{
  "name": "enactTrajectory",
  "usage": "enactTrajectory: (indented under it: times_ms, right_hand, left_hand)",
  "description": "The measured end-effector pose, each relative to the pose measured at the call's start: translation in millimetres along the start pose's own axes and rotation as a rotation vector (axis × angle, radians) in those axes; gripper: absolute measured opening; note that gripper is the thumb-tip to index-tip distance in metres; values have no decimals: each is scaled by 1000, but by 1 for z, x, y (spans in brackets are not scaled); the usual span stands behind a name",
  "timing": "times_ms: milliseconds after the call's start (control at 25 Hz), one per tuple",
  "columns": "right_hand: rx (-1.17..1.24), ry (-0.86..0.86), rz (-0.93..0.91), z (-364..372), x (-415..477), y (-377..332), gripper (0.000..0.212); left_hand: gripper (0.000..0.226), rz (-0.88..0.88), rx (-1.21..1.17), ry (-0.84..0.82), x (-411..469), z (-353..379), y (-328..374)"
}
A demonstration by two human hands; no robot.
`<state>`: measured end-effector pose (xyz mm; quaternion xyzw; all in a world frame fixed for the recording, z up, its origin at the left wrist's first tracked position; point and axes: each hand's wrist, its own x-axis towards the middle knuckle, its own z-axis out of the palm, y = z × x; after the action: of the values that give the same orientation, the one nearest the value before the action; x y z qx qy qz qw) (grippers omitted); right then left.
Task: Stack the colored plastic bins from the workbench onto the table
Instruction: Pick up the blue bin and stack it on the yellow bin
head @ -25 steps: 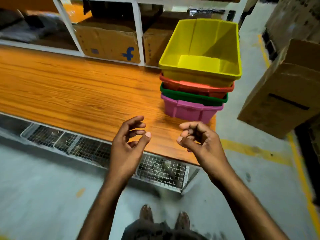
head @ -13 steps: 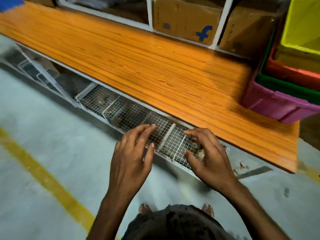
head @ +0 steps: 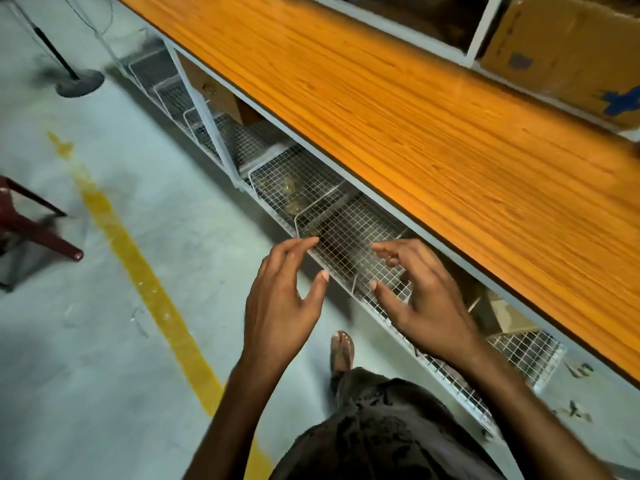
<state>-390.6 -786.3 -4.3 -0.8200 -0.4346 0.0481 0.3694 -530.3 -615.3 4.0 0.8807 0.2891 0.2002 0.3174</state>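
Note:
No coloured bin is in view now. The orange wooden table top [head: 433,109] runs diagonally from the upper left to the right edge. My left hand [head: 282,299] and my right hand [head: 420,296] hover side by side in front of the table's near edge, above the wire mesh shelf [head: 332,216] under it. Both hands are empty, with fingers spread and loosely bent. Neither hand touches the table.
A cardboard box [head: 568,53] with a blue mark sits in the white rack behind the table. A yellow floor line [head: 138,271] crosses the grey floor. A dark red chair leg [head: 41,233] is at the left, a fan stand base [head: 79,83] at the upper left.
The view has swung left along the table, so the stacked yellow, red, green and pink bins have left the frame on the right. Both hands stay empty and have opened their fingers.

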Motion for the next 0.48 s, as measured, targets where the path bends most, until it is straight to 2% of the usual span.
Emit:
enactTrajectory:
  times_ms: [160, 360, 480]
  right_hand:
    - [-87, -142, -29, 60, 107, 21, 55]
    - [18, -120, -104, 112, 218, 7, 53]
    - [68, -149, -157, 143, 270, -8, 54]
  left_hand:
    - [45, -87, 77, 38, 86, -3, -57]
    - [48, -75, 149, 195, 164, -28, -99]
    - [51, -133, 156, 286, 205, -42, -123]
